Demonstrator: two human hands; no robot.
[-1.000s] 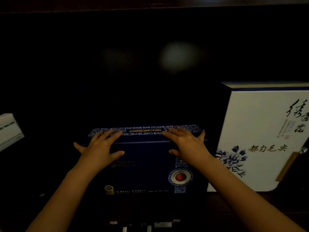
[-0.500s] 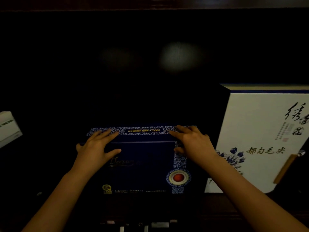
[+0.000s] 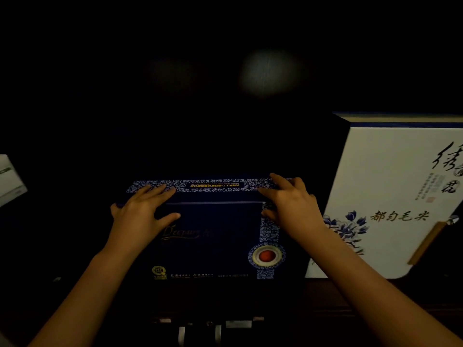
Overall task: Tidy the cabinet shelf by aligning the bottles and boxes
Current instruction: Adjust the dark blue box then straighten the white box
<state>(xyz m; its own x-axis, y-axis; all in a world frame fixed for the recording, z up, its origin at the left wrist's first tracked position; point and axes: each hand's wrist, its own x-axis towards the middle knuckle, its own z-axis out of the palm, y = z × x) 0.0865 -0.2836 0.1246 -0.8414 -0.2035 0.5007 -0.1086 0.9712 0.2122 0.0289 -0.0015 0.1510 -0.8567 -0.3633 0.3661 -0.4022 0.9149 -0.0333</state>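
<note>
A dark blue box with a blue-and-white patterned top band and a red round emblem stands upright at the middle of the dark shelf. My left hand lies over its top left corner, fingers straight on the top band and thumb spread on the front face. At the top right corner my right hand rests with slightly arched fingers on the band and its thumb against the patterned front strip. A taller white box with blue flowers and black calligraphy stands just right of the blue box.
A small white box shows at the far left edge. The cabinet's back is dark, with two faint light reflections. The shelf's front edge runs below the boxes, with metal fittings beneath.
My right hand has slid right along the blue box's top to its right corner. The left hand stays on the left corner. The blue box has barely shifted.
</note>
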